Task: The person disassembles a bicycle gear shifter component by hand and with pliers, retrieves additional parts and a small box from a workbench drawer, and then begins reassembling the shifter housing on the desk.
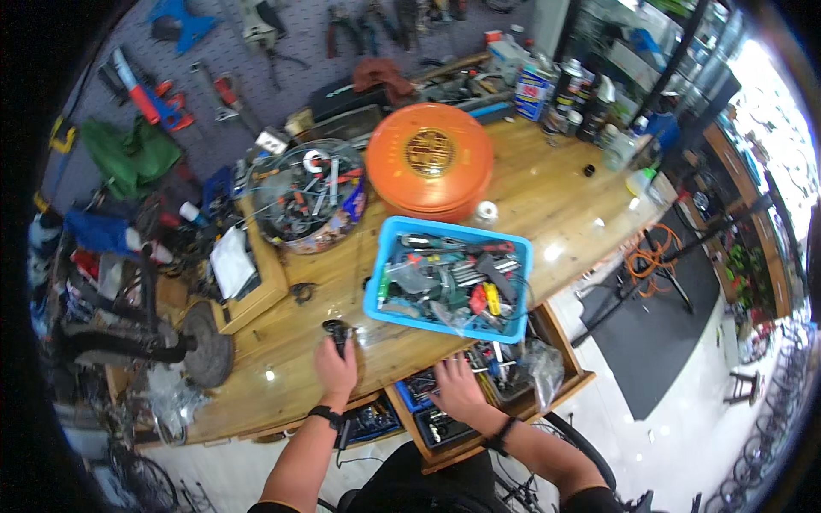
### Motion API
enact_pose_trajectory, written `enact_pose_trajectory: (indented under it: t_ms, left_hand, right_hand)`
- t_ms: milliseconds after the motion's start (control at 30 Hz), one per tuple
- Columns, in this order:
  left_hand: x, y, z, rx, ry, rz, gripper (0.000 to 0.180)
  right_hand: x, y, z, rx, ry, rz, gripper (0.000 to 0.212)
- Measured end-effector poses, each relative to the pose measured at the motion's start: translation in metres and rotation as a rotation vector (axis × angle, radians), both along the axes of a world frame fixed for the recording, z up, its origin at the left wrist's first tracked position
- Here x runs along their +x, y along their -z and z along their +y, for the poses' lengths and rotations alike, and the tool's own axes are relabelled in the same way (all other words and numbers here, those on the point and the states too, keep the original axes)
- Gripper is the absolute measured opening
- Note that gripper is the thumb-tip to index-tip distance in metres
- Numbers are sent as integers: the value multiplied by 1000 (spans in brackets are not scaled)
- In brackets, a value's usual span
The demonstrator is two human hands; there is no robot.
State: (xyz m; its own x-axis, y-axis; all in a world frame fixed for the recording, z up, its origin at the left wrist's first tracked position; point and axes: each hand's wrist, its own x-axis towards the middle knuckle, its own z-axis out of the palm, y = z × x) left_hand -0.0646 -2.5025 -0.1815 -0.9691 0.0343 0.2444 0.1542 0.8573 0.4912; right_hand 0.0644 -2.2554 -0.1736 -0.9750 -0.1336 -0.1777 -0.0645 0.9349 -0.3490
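Observation:
My left hand (335,369) is closed around a black cylindrical object with a flared round head (334,328), over the front part of the wooden workbench. Its exact kind does not show clearly. My right hand (459,390) reaches over the pulled-out wooden drawer (575,381), fingers stretched out and apart, with no held thing visible. Beneath and around these fingers lie small dark parts in a blue bin (416,389) and metal tools. Just behind the drawer stands a light-blue plastic tray (373,309) full of hand tools, some with red and yellow handles.
An orange lidded bucket (428,162) stands behind the tray. Left of it is a round tub of tools (315,244). A wooden box (256,303) and a dark round disc (208,344) occupy the left side. Bottles and cans (532,94) stand back right.

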Motion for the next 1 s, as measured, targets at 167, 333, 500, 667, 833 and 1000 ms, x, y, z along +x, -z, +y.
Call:
enact_pose_trajectory:
  t_ms: [167, 333, 500, 667, 833, 1000]
  left_hand:
    - [2, -6, -3, -6, 29, -23, 31]
    - [0, -7, 2, 66, 38, -45, 32]
    - [1, -7, 6, 24, 19, -36, 33]
    - [1, -15, 8, 39, 32, -69, 33]
    - [2, -13, 2, 19, 34, -44, 34]
    - [-2, -1, 3, 65, 79, 55, 32]
  right_hand:
    - [-58, 45, -31, -42, 158, 160, 65]
    - [-66, 82, -26, -416, 66, 160, 63]
    - [-54, 80, -36, -411, 92, 257, 65]
    - [-33, 67, -47, -336, 312, 239, 56]
    - [-33, 79, -58, -883, 589, 230, 37]
    - [-36, 104, -71, -1216, 727, 181, 27]
